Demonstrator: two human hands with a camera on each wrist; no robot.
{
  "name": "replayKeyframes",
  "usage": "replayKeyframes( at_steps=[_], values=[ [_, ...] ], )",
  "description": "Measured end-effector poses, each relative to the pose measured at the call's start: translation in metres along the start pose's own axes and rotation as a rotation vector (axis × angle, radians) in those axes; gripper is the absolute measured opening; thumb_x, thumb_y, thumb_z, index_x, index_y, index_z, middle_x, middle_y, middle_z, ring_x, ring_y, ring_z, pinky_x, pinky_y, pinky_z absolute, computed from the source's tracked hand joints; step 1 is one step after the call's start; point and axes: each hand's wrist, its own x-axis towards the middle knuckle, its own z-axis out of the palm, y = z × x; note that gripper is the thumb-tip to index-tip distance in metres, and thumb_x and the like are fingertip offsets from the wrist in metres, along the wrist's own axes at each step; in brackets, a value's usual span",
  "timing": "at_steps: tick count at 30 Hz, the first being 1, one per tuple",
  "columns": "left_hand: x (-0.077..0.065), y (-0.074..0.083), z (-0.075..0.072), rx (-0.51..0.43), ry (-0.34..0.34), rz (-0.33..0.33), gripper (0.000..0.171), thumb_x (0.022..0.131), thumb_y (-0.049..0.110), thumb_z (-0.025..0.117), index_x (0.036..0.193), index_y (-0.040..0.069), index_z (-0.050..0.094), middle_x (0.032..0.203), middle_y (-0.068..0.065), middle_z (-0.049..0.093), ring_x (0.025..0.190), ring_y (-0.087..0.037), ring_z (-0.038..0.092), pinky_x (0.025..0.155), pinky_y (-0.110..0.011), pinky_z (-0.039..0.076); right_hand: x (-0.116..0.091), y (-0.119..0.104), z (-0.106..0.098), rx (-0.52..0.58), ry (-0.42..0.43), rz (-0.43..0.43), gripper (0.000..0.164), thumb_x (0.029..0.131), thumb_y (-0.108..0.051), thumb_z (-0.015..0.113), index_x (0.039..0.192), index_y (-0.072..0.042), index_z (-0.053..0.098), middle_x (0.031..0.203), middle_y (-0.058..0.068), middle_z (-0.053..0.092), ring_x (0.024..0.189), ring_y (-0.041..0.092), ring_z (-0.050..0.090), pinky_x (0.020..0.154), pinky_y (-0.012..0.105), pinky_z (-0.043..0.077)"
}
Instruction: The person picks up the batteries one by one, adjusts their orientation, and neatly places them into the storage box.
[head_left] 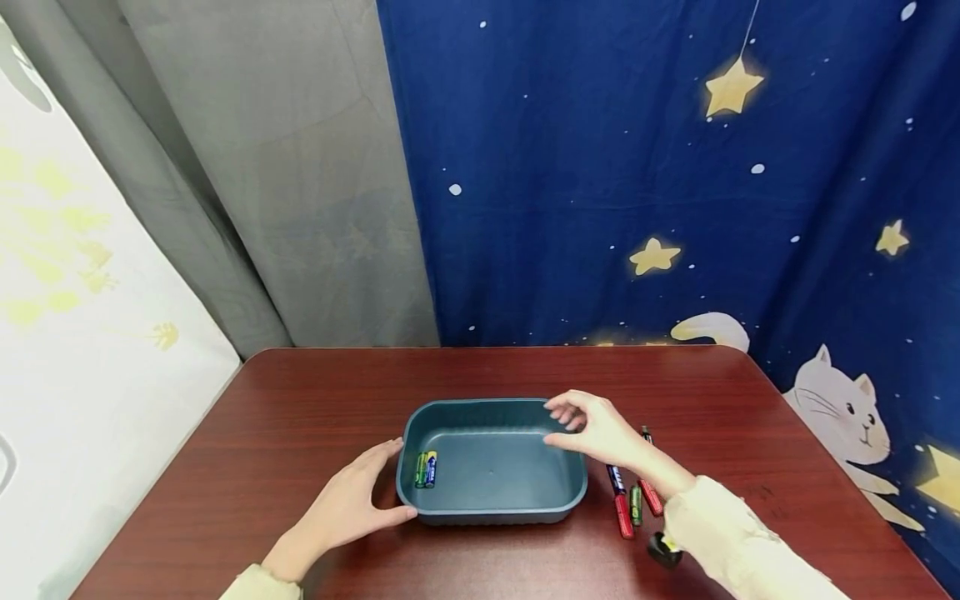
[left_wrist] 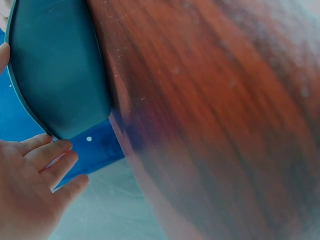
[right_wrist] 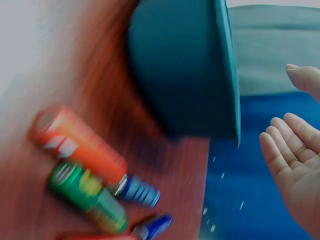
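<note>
A dark teal plastic bin [head_left: 491, 483] stands on the table; inside its left end lie a green battery [head_left: 421, 470] and a blue-and-yellow battery [head_left: 431, 469]. My left hand [head_left: 356, 500] is at the bin's left end, fingers extended along the rim and thumb near the front left corner. Over the bin's right end hovers my right hand [head_left: 592, 429], thumb and fingers apart with nothing between them. Right of the bin are a red-and-blue marker [head_left: 624, 515], another green battery [head_left: 636, 506] and a second red marker [head_left: 650, 497], partly hidden by the right forearm.
A small black round object with a yellow patch [head_left: 663, 550] lies near the right sleeve. Behind the reddish-brown table [head_left: 337, 383] hang a grey curtain [head_left: 300, 167] and a blue curtain with stars [head_left: 555, 167].
</note>
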Motion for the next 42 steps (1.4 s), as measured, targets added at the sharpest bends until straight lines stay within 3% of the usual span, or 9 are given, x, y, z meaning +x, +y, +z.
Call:
replayKeyframes(
  at_steps=[12,21,31,38,42],
  values=[
    [0.001,0.001,0.0,-0.001,0.002,0.003,0.086,0.065,0.059,0.07,0.133,0.01,0.047,0.132,-0.002,0.049,0.121,-0.019,0.045,0.093,-0.043,0.043,-0.068,0.047,-0.046,-0.057,0.059,0.091,0.038,0.072,-0.009,0.075,0.106,0.0,0.06,0.086,0.008,0.06,0.072,0.02,0.057,0.061,0.025,0.051],
    [0.001,0.001,0.0,-0.004,0.002,0.002,0.086,0.065,0.058,0.071,0.133,0.011,0.046,0.133,-0.001,0.048,0.122,-0.019,0.044,0.092,-0.043,0.043,-0.108,0.077,-0.051,0.025,-0.025,0.131,0.038,0.074,-0.006,0.072,0.106,0.008,0.056,0.082,0.009,0.055,0.069,0.008,0.053,0.056,0.022,0.048],
    [0.0,0.001,0.0,-0.01,-0.007,-0.005,0.087,0.066,0.062,0.068,0.133,0.012,0.046,0.134,-0.001,0.047,0.122,-0.019,0.043,0.092,-0.044,0.043,-0.118,0.085,-0.047,-0.075,-0.069,0.061,0.043,0.066,-0.016,0.08,0.102,-0.003,0.061,0.082,0.0,0.056,0.074,0.01,0.051,0.055,0.022,0.046],
    [-0.001,0.002,-0.001,-0.009,-0.005,-0.004,0.087,0.066,0.061,0.068,0.134,0.011,0.046,0.134,-0.001,0.047,0.122,-0.019,0.043,0.092,-0.044,0.043,-0.117,0.088,-0.045,-0.131,-0.081,-0.053,0.046,0.061,-0.014,0.082,0.102,-0.005,0.062,0.081,-0.004,0.054,0.073,0.009,0.049,0.054,0.02,0.043],
    [-0.001,0.002,-0.001,-0.013,-0.009,-0.008,0.086,0.066,0.06,0.069,0.134,0.011,0.045,0.134,-0.001,0.047,0.122,-0.019,0.043,0.092,-0.044,0.043,-0.117,0.088,-0.044,-0.16,-0.068,-0.034,0.043,0.062,-0.016,0.082,0.099,-0.007,0.062,0.08,-0.006,0.053,0.072,0.006,0.047,0.054,0.019,0.043]
  ],
)
